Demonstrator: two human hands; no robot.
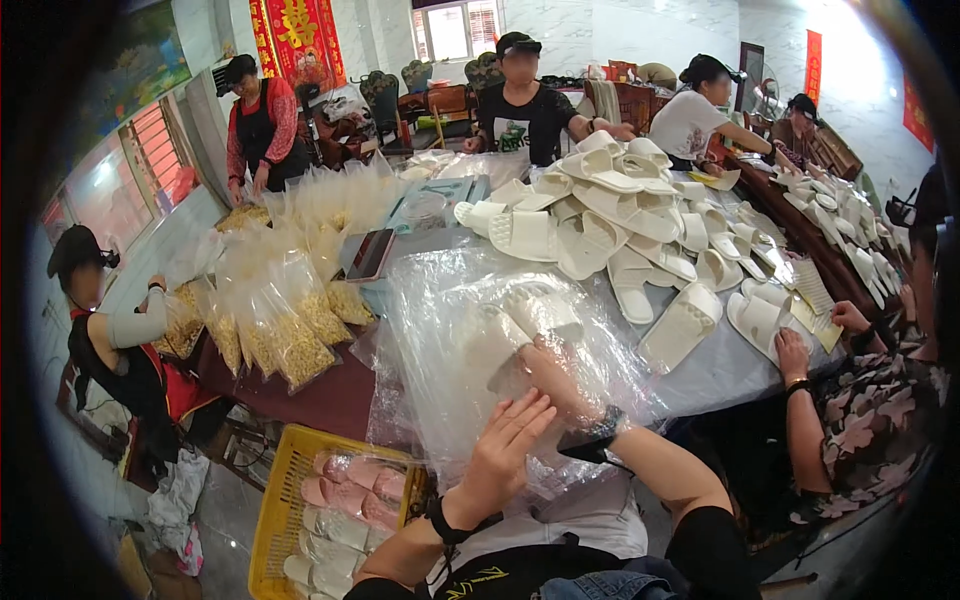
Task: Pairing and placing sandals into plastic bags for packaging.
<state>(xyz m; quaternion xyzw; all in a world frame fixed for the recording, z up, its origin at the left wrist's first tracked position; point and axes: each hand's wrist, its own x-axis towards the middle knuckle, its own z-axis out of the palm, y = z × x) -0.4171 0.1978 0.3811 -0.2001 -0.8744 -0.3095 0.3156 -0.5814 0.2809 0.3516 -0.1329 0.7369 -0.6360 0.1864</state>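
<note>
A pair of white slippers (543, 312) lies within a clear plastic bag (430, 290) on the table in front of me. My right hand (548, 375) reaches in at the bag's near side and closes on the near end of the slippers; plastic glare partly covers its fingertips. Just left of that wrist, my left hand (510, 445) is raised over the bag's near part, fingers stretched out and holding nothing. Behind the bag rises a heap of loose white slippers (615, 215).
A yellow crate (272, 515) with bagged pink and white slippers stands at my lower left. Bags of yellowish pieces (285, 320) crowd the table's left side, near a flat dark-topped device (368, 255). Several people work around; a co-worker's hand (793, 355) rests on slippers at right.
</note>
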